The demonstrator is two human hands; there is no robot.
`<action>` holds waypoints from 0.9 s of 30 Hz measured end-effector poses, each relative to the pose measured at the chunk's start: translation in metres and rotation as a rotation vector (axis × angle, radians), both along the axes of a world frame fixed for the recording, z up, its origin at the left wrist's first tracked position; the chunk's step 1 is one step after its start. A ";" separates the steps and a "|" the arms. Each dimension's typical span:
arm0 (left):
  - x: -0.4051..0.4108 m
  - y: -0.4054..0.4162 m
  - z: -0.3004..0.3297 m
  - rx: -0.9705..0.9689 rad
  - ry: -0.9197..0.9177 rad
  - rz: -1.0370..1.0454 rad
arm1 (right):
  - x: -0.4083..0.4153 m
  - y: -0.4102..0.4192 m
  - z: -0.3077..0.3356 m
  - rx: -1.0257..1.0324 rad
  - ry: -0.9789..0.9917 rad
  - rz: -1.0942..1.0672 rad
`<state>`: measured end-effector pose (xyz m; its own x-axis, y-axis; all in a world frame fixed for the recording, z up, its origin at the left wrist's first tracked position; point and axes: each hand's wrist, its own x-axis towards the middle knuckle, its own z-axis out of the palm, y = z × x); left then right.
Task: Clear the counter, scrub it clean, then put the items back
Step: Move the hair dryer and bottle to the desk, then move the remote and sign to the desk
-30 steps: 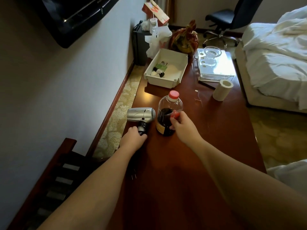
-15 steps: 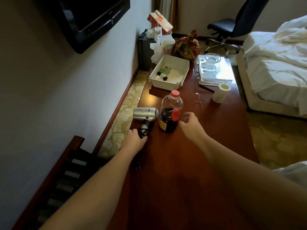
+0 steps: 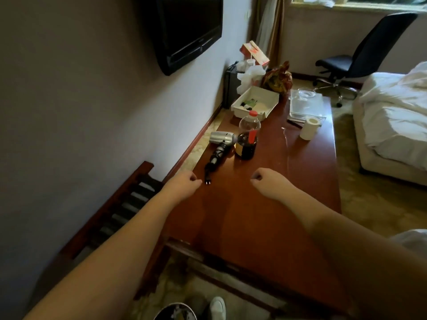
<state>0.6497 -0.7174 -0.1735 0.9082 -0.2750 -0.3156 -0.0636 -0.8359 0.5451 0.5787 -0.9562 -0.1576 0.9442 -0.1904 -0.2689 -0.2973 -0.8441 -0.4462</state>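
Note:
A long reddish wooden counter [image 3: 265, 199] runs away from me. On its left side lies a silver hair dryer [image 3: 222, 137] with its black cord wrapped on the handle and the plug [image 3: 207, 180] trailing toward me. Beside it stands a clear bottle [image 3: 247, 137] with a red cap and dark liquid. My left hand [image 3: 184, 184] hovers near the plug with fingers curled, holding nothing. My right hand [image 3: 265, 181] hangs over the counter's middle, also curled and empty.
Farther back sit a white tray [image 3: 268, 98] with small items, a glass tray [image 3: 305, 107] with a bowl, a paper roll [image 3: 309, 127], a bag and boxes. A TV [image 3: 184, 31] hangs on the left wall. Bed [image 3: 392, 116] right, office chair [image 3: 360, 56] behind.
Both hands let go and pulled back toward me: the left off the hair dryer's handle, the right away from the bottle. The view rose and drew back.

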 end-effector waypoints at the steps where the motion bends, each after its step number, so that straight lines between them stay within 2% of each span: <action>1: -0.022 0.010 0.008 -0.001 -0.006 0.012 | -0.017 0.010 0.005 -0.025 -0.004 0.054; 6: -0.136 0.057 0.039 -0.056 -0.041 0.119 | -0.102 0.055 0.020 -0.111 -0.023 0.277; 13: -0.272 0.131 0.060 -0.074 -0.082 0.305 | -0.188 0.128 0.029 -0.060 -0.051 0.459; 21: -0.377 0.218 0.080 -0.078 -0.126 0.527 | -0.240 0.229 0.046 0.075 -0.119 0.690; 27: -0.437 0.288 0.088 -0.046 -0.199 0.725 | -0.270 0.310 0.054 0.074 -0.093 0.853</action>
